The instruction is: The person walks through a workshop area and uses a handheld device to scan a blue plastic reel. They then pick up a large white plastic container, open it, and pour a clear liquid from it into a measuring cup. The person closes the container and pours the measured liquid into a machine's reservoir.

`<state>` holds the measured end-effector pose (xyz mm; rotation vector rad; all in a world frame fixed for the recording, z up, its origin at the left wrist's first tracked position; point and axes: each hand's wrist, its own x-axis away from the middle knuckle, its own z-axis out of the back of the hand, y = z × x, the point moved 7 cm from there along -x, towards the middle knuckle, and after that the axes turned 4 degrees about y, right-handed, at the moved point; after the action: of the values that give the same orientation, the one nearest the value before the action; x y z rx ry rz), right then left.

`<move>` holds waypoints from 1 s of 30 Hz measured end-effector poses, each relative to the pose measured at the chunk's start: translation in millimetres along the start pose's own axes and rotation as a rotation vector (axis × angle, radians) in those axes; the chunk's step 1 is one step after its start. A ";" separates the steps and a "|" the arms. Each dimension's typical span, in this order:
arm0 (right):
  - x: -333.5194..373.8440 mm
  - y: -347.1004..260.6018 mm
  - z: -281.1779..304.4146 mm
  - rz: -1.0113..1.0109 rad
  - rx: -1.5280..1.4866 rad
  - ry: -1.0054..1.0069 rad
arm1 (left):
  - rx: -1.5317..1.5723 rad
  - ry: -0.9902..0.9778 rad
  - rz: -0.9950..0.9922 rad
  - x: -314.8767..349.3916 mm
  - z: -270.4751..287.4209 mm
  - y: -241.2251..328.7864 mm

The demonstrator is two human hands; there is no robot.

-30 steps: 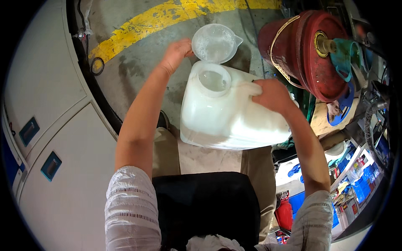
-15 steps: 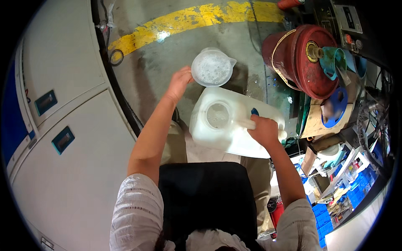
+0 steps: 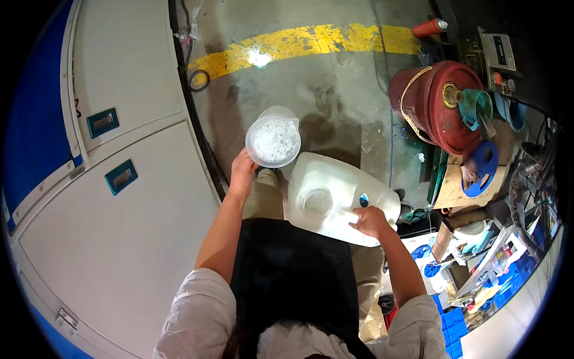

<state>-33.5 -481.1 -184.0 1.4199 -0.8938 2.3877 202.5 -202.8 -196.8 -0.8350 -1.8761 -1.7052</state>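
My left hand point(image 3: 243, 172) is closed at the near-left side of a translucent plastic measuring jug point(image 3: 274, 140). White foam or bubbles cover what is inside it, and its spout points to the far right. In my right hand point(image 3: 370, 222) is a large whitish plastic jerrycan point(image 3: 335, 179), gripped at its handle. The jerrycan lies tilted in front of my lap, with its round wide mouth facing up at me. A small blue piece point(image 3: 363, 200) shows beside the handle. The jug and the jerrycan are apart, the jug further left and higher up the picture.
A red bucket point(image 3: 412, 99) stands at the far right with a green jug point(image 3: 476, 107) by its lid. A blue ring-shaped thing point(image 3: 480, 169) lies nearer. Grey cabinets point(image 3: 113, 239) line the left. A red can point(image 3: 429, 27) lies beyond the yellow floor stripe point(image 3: 311, 42).
The measuring jug has moved left and closer to me with my left hand. The jerrycan has shifted slightly nearer, still in my right hand. The whole view has swung a little.
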 end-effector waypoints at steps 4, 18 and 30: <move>12.1 4.3 -54.3 0.155 -0.193 0.088 | -0.030 0.020 -0.086 28.4 31.1 -13.0; 47.8 -11.4 -90.1 0.119 -0.133 0.123 | 0.050 0.243 0.049 136.3 30.0 -59.0; 75.6 74.6 -67.9 -0.011 -0.343 0.456 | 0.061 0.133 0.029 153.6 -8.2 -72.7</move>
<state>-156.1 -507.6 -171.8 0.7145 -1.0879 2.2645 42.3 -194.9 -140.1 -0.7036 -1.8088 -1.6364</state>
